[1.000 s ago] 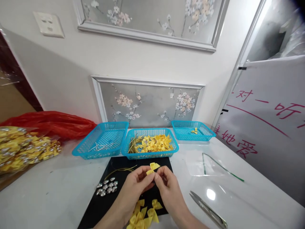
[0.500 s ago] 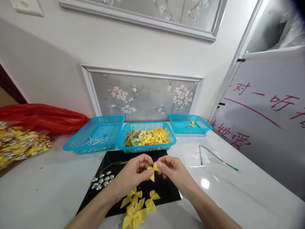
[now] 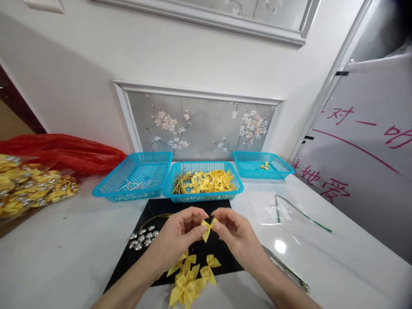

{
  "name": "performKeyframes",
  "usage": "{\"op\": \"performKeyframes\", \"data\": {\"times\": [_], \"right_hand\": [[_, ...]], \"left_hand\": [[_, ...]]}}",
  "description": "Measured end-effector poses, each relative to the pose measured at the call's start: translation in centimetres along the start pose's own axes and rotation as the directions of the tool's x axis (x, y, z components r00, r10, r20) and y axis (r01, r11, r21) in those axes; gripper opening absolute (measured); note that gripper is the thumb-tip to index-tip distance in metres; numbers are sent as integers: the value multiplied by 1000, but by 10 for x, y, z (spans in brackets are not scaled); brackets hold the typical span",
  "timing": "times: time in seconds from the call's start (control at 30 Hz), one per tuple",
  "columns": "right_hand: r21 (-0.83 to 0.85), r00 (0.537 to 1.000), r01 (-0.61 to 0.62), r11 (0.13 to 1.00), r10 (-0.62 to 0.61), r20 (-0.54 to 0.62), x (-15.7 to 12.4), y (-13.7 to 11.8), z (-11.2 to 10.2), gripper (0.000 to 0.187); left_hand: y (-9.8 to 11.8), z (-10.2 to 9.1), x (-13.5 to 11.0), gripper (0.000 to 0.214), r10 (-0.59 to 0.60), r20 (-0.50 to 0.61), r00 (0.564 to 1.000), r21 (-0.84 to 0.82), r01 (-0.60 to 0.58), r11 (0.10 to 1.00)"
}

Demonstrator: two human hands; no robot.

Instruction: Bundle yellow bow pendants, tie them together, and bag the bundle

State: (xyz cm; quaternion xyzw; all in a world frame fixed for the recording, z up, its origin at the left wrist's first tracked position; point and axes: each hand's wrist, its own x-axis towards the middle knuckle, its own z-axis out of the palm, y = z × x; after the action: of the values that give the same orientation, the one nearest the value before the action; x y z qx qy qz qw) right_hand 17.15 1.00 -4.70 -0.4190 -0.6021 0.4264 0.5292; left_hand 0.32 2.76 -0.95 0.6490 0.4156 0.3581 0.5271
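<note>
Between my fingertips is a small yellow ribbon bow, one tail hanging down over the black mat. My left hand pinches its left loop with thumb and finger. On the other side, my right hand pinches the right loop. Below the hands, several yellow bows lie in a loose pile across the mat's near edge. Several shiny silver beads rest on the mat, left of my left hand. A gold tie curves behind them, partly hidden by that hand.
Three blue baskets stand along the wall: the left basket with white sticks, the middle basket with bows and gold ties, the right basket with a few yellow bits. Bagged bows lie left, a clear green-edged bag and metal tool right.
The view has shifted a little, and the metal tool now shows beside my right forearm. Both hands still pinch the bow; my right fingers have moved slightly on its loop.
</note>
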Motion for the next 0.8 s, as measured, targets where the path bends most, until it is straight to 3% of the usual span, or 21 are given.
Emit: {"op": "performKeyframes", "data": {"times": [0.1, 0.17, 0.8], "right_hand": [[-171, 986, 165, 971, -160, 39, 0, -5, -8, 15], [-276, 976, 218, 936, -202, 84, 1, -10, -13, 16], [-454, 948, 287, 843, -181, 263, -2, -7, -15, 18]], "left_hand": [[-5, 0, 1, 15, 48, 55, 997, 78, -52, 996], [-5, 0, 0, 12, 51, 87, 995, 137, -63, 989], [-9, 2, -3, 13, 47, 79, 996, 388, -74, 919]]}}
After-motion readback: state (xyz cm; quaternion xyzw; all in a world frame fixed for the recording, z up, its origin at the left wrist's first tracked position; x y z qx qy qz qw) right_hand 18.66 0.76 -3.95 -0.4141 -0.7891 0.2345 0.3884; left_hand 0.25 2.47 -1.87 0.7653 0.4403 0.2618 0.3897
